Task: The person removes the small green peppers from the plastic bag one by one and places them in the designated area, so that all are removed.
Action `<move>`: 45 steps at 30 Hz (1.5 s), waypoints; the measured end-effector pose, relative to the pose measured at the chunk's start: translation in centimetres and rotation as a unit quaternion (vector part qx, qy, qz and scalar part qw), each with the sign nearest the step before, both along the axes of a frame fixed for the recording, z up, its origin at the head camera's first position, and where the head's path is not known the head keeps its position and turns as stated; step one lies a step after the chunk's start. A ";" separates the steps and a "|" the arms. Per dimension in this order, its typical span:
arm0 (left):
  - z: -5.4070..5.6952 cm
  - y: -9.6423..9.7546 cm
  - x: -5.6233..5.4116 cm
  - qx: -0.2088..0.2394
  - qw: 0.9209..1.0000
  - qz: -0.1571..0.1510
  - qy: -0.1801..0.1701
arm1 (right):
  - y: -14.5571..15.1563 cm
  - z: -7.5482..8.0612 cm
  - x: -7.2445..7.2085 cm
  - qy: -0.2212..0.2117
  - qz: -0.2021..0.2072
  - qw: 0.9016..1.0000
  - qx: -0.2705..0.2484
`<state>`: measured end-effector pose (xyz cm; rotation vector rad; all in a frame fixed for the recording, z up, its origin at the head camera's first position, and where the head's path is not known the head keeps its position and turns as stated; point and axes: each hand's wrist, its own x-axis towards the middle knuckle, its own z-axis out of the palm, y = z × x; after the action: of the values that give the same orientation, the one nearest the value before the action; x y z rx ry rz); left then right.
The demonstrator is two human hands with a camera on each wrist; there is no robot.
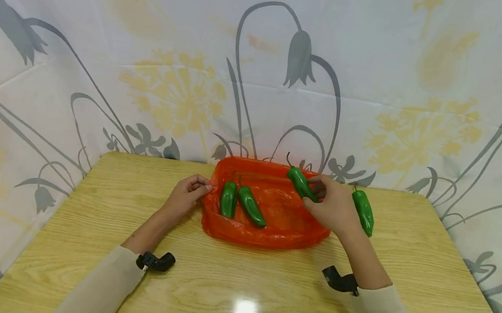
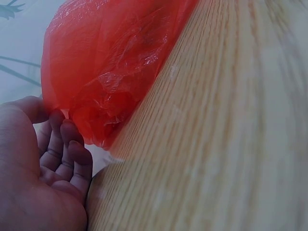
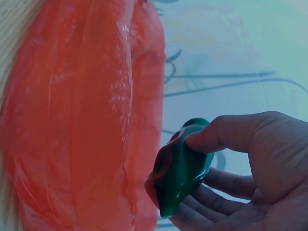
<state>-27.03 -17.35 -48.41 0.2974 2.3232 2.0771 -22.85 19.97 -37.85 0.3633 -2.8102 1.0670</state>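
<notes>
A red plastic bag (image 1: 264, 239) lies on the table with its mouth spread wide. Inside it at the left are two green peppers, one upright-lying pepper (image 1: 228, 199) and one slanted pepper (image 1: 251, 206). My left hand (image 1: 186, 195) pinches the bag's left rim between thumb and forefinger; the left wrist view shows the other fingers loosely curled beside the red plastic (image 2: 106, 72). Over the bag's right side, my right hand (image 1: 334, 203) holds another green pepper (image 1: 300, 182) between thumb and fingers, its stem pointing up and left. The right wrist view shows this pepper (image 3: 183, 166) beside the bag's wall.
One more green pepper (image 1: 363, 211) lies on the wooden table (image 1: 216, 283), to the right of the bag and just behind my right wrist. A patterned cloth (image 1: 261, 74) hangs along the table's far edge and sides. Both wrists carry black cameras.
</notes>
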 end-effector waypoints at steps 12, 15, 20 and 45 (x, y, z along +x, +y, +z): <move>0.0 0.2 -0.1 -0.006 1.000 -0.001 0.006 | 2.3 0.4 -0.4 -0.020 -0.034 0.999 -0.004; 0.1 0.2 -0.1 -0.008 1.000 -0.002 0.007 | 3.0 0.5 -0.7 -0.020 -0.040 0.999 -0.004; 0.1 0.2 -0.2 -0.008 1.000 -0.002 0.008 | 4.1 0.8 -0.8 -0.031 -0.051 0.998 -0.006; -0.1 0.0 -0.1 -0.005 1.000 0.001 0.003 | 8.7 0.7 -1.3 -0.075 -0.078 0.994 -0.018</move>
<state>-27.08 -17.34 -48.50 0.3035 2.3378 2.0673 -24.15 28.69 -37.20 0.0599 -2.8851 1.1533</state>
